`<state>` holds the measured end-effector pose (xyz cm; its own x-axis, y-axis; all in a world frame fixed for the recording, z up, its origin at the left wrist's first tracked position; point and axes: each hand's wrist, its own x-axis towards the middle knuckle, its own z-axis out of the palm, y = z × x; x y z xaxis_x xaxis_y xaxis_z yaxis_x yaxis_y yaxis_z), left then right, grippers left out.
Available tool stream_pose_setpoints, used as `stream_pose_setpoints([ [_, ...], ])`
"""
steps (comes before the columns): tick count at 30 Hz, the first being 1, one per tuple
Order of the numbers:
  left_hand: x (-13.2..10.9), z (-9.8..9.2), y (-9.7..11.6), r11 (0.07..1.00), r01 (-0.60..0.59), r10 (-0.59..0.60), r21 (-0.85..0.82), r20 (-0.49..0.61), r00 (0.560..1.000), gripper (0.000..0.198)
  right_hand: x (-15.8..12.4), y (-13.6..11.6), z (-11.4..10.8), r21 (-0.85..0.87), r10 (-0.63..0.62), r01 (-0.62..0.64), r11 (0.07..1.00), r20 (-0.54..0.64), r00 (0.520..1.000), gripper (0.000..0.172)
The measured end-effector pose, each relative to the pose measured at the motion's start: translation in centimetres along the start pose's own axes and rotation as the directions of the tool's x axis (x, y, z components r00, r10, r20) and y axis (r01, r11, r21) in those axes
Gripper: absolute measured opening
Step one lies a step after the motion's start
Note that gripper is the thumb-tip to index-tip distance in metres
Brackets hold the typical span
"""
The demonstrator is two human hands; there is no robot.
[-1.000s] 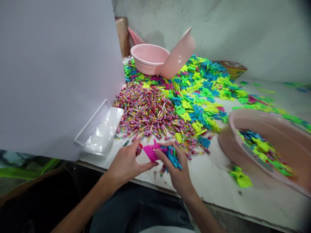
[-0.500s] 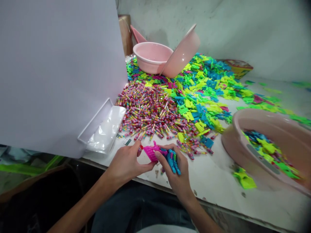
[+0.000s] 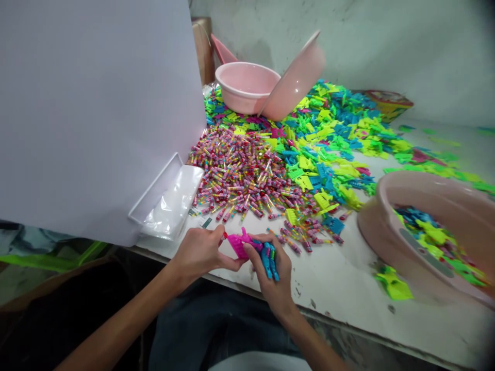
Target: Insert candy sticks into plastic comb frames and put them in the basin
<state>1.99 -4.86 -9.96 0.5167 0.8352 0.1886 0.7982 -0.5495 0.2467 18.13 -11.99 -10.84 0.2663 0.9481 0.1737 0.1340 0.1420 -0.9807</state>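
Pinching a magenta plastic comb-like piece [image 3: 238, 246] from both sides, the left hand [image 3: 199, 252] and right hand [image 3: 270, 273] meet over the front edge of a white worktop [image 3: 340, 278]. The piece's long axis runs roughly level, from left hand to right hand, with its spiky edge pointing up. The left hand's fingers close narrowly on its left end, and a small red tip shows just beside them, too small to identify. The right hand curls around a small bunch of blue plastic pieces [image 3: 269, 260], their long axes running nearly upright in the view, with the lower tips pointing down toward the person. These blue pieces touch the magenta piece's right end.

Just beyond the hands spreads a pile of striped candy tubes [image 3: 240, 175], lying every which way and merging into a heap of green, yellow and blue plastic pieces [image 3: 328, 129]. A pink basin [image 3: 245, 87] sits upright at the far end, with a second pink basin [image 3: 297, 77] tilted against it. To the right, a tilted pink basin [image 3: 425, 185] holds more bright pieces. On the left, a white board [image 3: 96, 118] stands beside a white tray [image 3: 154, 188] holding a clear plastic bag [image 3: 174, 201].
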Motion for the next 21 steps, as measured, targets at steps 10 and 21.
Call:
stream_pose_setpoints([
  [10, -0.4, 1.0, -1.0, 0.995, -0.100, 0.097, -0.017, -0.114, 0.989, 0.039, -0.4, 1.5, 1.1, 0.056, 0.104, -0.103, 0.993, -0.017, 0.994, 0.014],
  [21, -0.2, 2.1, -1.7, 0.999, 0.004, 0.001, -0.047, 0.107, 0.994, 0.042, 0.3, 1.3, 1.5, 0.057, 0.202, -0.202, 0.978, 0.002, 0.979, 0.020],
])
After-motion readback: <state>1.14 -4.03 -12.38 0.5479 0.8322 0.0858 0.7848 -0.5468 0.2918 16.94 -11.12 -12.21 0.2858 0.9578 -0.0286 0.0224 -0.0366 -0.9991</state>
